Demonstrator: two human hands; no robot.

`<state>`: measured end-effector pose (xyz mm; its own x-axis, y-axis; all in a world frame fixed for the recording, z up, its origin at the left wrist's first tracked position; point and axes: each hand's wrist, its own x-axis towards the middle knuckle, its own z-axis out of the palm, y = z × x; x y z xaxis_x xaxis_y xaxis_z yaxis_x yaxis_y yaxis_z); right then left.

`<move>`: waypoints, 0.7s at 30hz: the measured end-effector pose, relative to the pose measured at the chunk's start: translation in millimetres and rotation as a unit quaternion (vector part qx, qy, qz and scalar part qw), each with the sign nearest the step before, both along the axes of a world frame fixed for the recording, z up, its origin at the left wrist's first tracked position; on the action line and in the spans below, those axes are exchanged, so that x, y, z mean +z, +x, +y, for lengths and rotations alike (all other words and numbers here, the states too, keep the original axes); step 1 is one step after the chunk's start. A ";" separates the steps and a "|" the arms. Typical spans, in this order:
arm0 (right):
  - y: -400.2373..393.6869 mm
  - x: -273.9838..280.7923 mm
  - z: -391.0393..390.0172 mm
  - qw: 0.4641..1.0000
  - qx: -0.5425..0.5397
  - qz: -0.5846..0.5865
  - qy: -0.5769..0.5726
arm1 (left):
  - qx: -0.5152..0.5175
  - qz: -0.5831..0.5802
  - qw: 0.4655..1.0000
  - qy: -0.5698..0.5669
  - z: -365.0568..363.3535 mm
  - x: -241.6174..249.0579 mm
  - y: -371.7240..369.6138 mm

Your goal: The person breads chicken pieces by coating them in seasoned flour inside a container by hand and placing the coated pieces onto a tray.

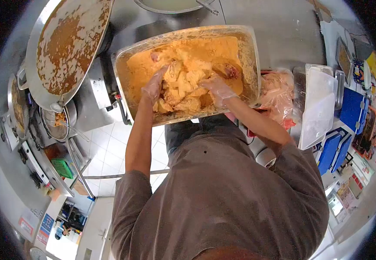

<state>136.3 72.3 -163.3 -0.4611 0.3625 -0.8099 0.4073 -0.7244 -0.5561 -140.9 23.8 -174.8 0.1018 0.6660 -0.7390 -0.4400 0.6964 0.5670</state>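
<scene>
Chicken pieces (183, 89) sit piled in orange marinade in the tray (252, 52), top centre. The step looks like mixing by hand. The gloved left hand (154, 86), at nine o'clock of the pile, presses in with fingers spread; the gloved right hand (218, 90), at three o'clock, cups pieces loosely. Next calls for turning lower pieces up. A wok (66, 47) lies at ten o'clock.

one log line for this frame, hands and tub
left hand: gloved, in coated pieces | right hand: gloved, in pieces | tub: orange marinade | left: wok

Brown short-sleeved shirt; thin clear plastic gloves on both hands (153, 86); forearms bare.
</scene>
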 end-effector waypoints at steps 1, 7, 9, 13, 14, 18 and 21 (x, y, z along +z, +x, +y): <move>3.6 -18.0 -2.4 0.998 0.008 0.026 0.053 | -0.033 0.033 0.999 0.011 3.0 0.5 -0.3; 22.3 11.5 -6.4 0.978 0.063 -0.042 0.195 | -0.112 0.178 0.978 0.018 41.1 50.4 23.3; 23.3 27.3 -0.4 0.922 0.179 -0.067 0.338 | -0.105 0.201 0.971 0.078 48.4 84.5 37.1; 39.6 -17.2 -7.2 0.707 0.231 -0.095 0.661 | -0.248 0.295 0.916 0.114 52.9 51.1 23.1; 39.7 -18.9 -3.2 0.763 0.139 -0.052 0.629 | -0.301 0.343 0.879 0.139 51.4 70.0 23.4; 62.1 18.2 45.8 0.834 0.224 0.051 0.502 | -0.275 0.303 0.889 0.205 31.1 121.2 14.8; 73.4 8.3 83.7 0.784 0.312 -0.086 0.530 | -0.250 0.516 0.805 0.153 -6.0 42.5 -35.9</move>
